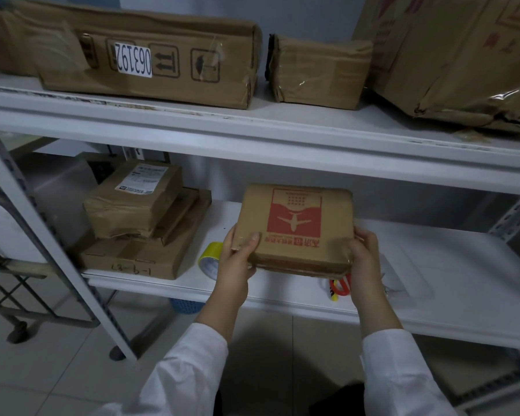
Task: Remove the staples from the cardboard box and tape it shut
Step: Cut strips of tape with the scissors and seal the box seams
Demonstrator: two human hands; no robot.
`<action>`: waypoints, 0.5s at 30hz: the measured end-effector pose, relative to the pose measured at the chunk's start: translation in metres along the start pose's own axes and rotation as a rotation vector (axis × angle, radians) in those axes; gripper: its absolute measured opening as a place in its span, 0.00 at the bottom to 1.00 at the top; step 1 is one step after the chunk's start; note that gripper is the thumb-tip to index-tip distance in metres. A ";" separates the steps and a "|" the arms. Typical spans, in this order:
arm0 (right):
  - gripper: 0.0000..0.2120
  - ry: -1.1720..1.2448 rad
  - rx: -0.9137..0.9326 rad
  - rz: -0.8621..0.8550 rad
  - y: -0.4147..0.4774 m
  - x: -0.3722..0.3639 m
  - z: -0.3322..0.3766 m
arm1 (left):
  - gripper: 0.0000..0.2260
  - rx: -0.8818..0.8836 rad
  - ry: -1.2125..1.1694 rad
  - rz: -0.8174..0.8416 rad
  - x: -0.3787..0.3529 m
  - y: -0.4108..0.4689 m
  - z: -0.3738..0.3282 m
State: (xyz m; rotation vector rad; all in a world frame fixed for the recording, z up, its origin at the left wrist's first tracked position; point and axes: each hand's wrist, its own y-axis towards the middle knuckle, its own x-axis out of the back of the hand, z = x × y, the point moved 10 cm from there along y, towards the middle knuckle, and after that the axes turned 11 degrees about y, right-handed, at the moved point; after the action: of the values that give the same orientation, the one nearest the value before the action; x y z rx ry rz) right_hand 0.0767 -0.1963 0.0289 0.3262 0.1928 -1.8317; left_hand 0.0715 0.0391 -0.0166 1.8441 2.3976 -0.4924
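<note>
Shelf edge (pixel 276 299), left hand (pixel 237 259), right hand (pixel 365 259) gripping cardboard box (pixel 294 229)

Dim, cool, bluish light falls from above. The white metal shelf (pixel 252 127) shades the space under its upper board, and a dark shadow lies on the grey tiled floor (pixel 72 370). Clear tape on the large brown carton (pixel 463 70) glints. The flat brown cardboard box with a red print (pixel 294 223) is sharp, while the frame edges bow and blur.

Box (pixel 294 229) between left hand (pixel 237 259) and right hand (pixel 365 259), above lower shelf (pixel 448 280); tape (pixel 209 259) just left, stack (pixel 144 223) farther left; scissors (pixel 339 286) beneath box's right corner; cartons (pixel 150 61) on upper shelf (pixel 252 127).
</note>
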 end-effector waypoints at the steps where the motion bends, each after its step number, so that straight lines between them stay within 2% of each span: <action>1: 0.12 -0.013 -0.041 -0.048 0.002 0.006 -0.004 | 0.19 -0.041 -0.023 0.005 0.001 0.001 -0.006; 4: 0.24 -0.011 -0.169 -0.130 0.007 0.024 -0.018 | 0.20 -0.162 -0.003 0.083 0.000 0.005 -0.026; 6: 0.32 -0.074 -0.166 -0.109 0.010 0.030 -0.016 | 0.21 -0.221 0.050 0.163 -0.004 0.009 -0.041; 8: 0.35 -0.109 -0.147 -0.055 0.011 0.029 -0.012 | 0.21 -0.260 0.136 0.229 -0.009 0.012 -0.054; 9: 0.33 -0.131 -0.138 -0.023 0.012 0.027 -0.013 | 0.22 -0.276 0.177 0.250 -0.012 0.012 -0.060; 12: 0.14 -0.194 -0.114 0.027 0.012 0.022 -0.020 | 0.23 -0.333 0.229 0.196 -0.022 0.010 -0.080; 13: 0.11 -0.144 -0.134 0.001 0.010 0.022 -0.025 | 0.27 -0.334 0.229 0.123 -0.021 0.009 -0.084; 15: 0.06 0.036 -0.200 -0.064 0.003 0.023 -0.038 | 0.40 -0.306 0.295 0.006 -0.023 0.011 -0.083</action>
State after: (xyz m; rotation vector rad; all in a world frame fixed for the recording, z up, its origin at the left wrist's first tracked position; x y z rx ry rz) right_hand 0.0789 -0.2066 -0.0145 0.2145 0.4128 -1.8521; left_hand 0.0991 0.0449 0.0658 1.8913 2.4660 0.1545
